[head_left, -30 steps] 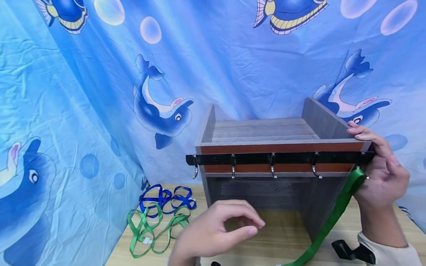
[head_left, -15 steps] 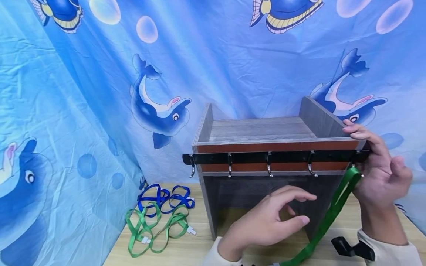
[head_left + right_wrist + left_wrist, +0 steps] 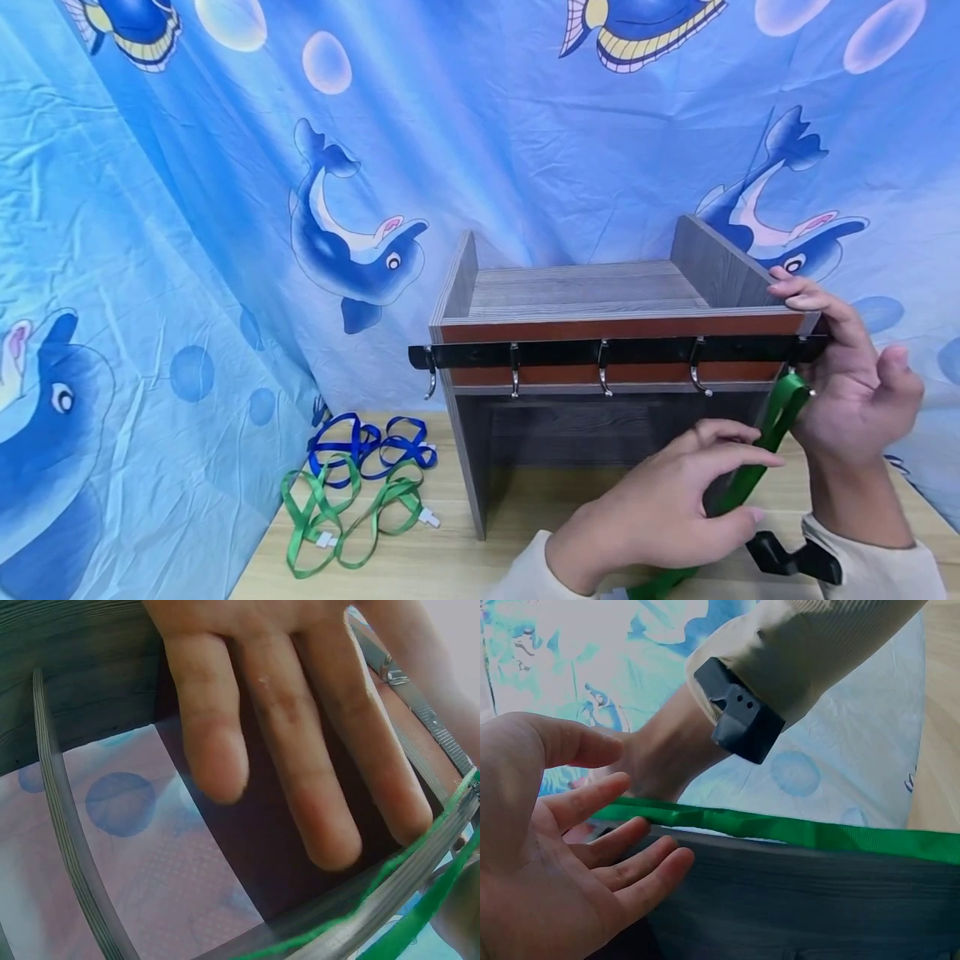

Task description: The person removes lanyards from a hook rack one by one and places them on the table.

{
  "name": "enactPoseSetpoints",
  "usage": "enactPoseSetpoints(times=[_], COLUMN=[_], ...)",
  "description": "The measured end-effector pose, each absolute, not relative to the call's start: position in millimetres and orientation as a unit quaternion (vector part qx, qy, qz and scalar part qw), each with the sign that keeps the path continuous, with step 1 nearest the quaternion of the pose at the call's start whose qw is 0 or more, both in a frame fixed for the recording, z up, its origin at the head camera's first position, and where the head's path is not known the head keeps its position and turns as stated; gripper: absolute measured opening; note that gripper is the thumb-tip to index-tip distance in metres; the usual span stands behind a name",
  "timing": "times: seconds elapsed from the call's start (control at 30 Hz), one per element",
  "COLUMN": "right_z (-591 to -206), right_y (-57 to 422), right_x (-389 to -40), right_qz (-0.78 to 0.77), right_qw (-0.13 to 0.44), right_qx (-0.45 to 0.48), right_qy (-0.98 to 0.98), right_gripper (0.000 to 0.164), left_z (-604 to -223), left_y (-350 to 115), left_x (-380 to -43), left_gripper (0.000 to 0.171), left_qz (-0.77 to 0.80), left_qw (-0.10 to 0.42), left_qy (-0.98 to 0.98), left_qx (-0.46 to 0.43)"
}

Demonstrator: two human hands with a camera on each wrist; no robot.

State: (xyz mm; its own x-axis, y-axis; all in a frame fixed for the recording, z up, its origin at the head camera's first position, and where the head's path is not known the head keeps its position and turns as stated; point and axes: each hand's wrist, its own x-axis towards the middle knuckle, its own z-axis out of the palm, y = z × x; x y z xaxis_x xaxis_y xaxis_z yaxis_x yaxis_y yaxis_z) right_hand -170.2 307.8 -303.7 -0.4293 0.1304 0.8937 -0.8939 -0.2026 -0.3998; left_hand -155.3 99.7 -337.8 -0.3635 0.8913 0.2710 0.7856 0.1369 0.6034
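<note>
A green lanyard point(image 3: 780, 410) hangs from the rightmost hook of a black hook rail point(image 3: 570, 353) on the front of a grey wooden shelf unit point(image 3: 469, 467). My left hand point(image 3: 660, 500) is at the hanging strap, thumb and fingers spread apart; in the left wrist view its fingertips point(image 3: 676, 864) are right by the green strap point(image 3: 810, 831). My right hand point(image 3: 858, 392) rests against the unit's upper right corner, fingertips over the top edge. Three straight fingers point(image 3: 304, 772) show beside the side panel in the right wrist view.
On the wooden table point(image 3: 262, 575), left of the unit, lie green lanyards point(image 3: 306, 521) with white clips and blue lanyards point(image 3: 360, 442). A blue curtain point(image 3: 525, 167) with dolphins stands behind. The other hooks point(image 3: 515, 379) carry nothing.
My left hand has moved right and slightly up, from in front of the unit's opening to the hanging green lanyard. My right hand stays at the corner. The view shifts slightly.
</note>
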Motion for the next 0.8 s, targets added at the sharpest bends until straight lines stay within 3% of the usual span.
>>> enactPoseSetpoints(times=[0.37,0.8], right_z=[-306,-303], right_y=[313,309], right_x=[-169,-168], right_qz=[0.657,0.670], right_qw=[0.393,0.373], right_qx=[0.349,0.379], right_qy=[-0.541,-0.518], right_gripper=[0.072,0.069], left_z=[-338,-343], left_y=[120,113], left_x=[-156,-158], left_gripper=[0.059,0.049], left_qz=[0.328,0.526], left_qw=[0.128,0.136], left_qy=[0.745,0.637], left_qx=[0.567,0.547])
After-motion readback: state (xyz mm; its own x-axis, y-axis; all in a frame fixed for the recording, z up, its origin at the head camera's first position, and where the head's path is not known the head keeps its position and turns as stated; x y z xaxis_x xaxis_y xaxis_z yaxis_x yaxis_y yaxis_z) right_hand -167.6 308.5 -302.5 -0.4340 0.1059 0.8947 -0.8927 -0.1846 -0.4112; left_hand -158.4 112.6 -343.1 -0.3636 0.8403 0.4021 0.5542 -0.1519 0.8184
